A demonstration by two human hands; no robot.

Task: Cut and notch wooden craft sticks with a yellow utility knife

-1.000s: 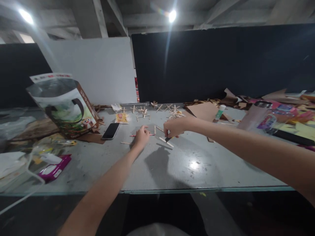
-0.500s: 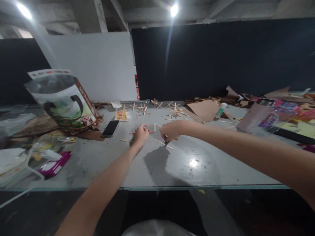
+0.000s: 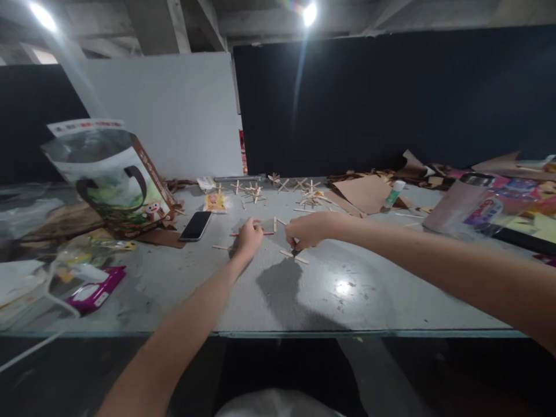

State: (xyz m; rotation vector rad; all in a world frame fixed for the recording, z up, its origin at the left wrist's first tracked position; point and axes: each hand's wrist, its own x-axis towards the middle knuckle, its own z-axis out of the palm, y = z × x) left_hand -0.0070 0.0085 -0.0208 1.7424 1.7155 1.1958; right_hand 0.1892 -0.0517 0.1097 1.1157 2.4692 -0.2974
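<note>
At the middle of the desk [image 3: 356, 301], I saw my right hand [image 3: 306, 230] had slid slightly leftward, fingers pinching a dark tool onto the wooden stick [image 3: 294, 256]; my left hand [image 3: 249, 237] stayed curled over the red stick [image 3: 266, 233], so I judged the joining unfinished.

Grey worktable [image 3: 356, 301] bearing loose wooden sticks [image 3: 293, 255], assembled stick stars [image 3: 254, 191], a black phone [image 3: 195, 226], a printed bag [image 3: 110, 179], cardboard sheets [image 3: 365, 194], a glue stick [image 3: 394, 193] and a pink packet [image 3: 93, 292].
</note>
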